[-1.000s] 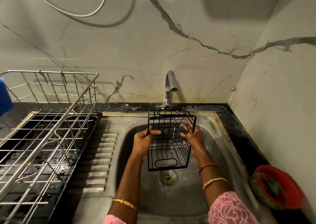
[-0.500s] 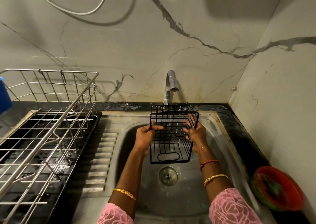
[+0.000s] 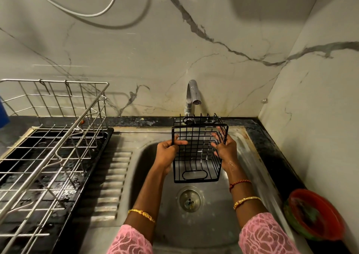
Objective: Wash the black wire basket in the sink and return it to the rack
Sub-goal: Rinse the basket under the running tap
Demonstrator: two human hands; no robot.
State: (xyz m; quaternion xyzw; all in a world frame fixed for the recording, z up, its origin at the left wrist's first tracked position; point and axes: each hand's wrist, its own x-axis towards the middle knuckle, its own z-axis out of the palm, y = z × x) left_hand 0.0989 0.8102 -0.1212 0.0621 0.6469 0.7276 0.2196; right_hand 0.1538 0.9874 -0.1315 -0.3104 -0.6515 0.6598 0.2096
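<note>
The black wire basket [image 3: 198, 151] hangs over the steel sink [image 3: 211, 211], right under the chrome tap [image 3: 192, 96], its open top tipped away toward the wall. My left hand [image 3: 167, 154] grips its left side, thumb hooked over the front rim. My right hand [image 3: 225, 151] holds the right side, fingers spread inside the wires and wet. A thin stream of water runs through the basket. The steel wire rack [image 3: 50, 143] stands on the counter to the left of the sink.
A black drip tray [image 3: 64, 201] lies under the rack. The ribbed drainboard [image 3: 114, 178] separates rack and basin. A red bowl [image 3: 314, 215] sits on the dark counter at the right. A marble wall rises close behind, a white cable [image 3: 81, 13] hanging on it. The drain [image 3: 190, 199] is below the basket.
Both hands have lifted the basket up and back toward the tap, tilting its opening further away from me. The drain, half covered before, now shows fully.
</note>
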